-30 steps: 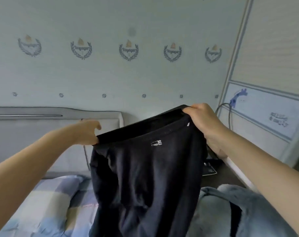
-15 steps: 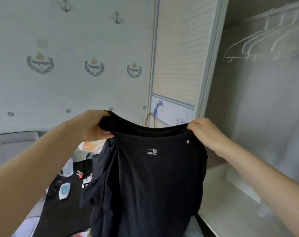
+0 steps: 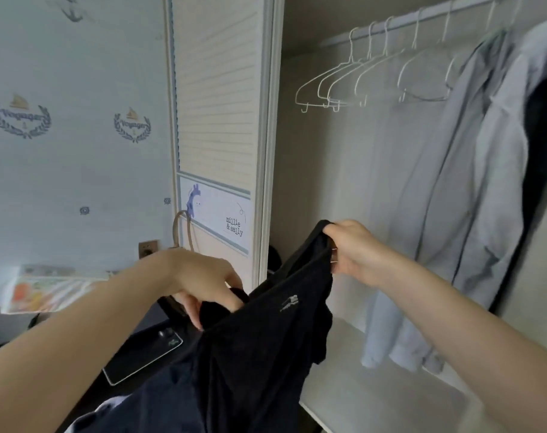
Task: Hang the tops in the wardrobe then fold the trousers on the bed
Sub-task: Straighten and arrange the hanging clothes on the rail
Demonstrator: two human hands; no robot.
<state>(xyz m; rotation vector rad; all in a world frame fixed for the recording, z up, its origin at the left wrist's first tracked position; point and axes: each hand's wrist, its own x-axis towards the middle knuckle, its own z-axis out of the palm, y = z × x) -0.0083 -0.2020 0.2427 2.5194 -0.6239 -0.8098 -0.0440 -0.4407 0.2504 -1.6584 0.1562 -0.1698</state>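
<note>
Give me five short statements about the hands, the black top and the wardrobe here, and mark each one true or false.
1. Both hands grip the black top. True: left hand, right hand.
2. The black top already hangs on the rail. False: it is held in front of the wardrobe.
3. Empty white hangers hang on the rail. True.
4. The wardrobe holds no clothes. False: light blue garments hang at the right.
5. The right hand is higher in the picture than the left. True.
</note>
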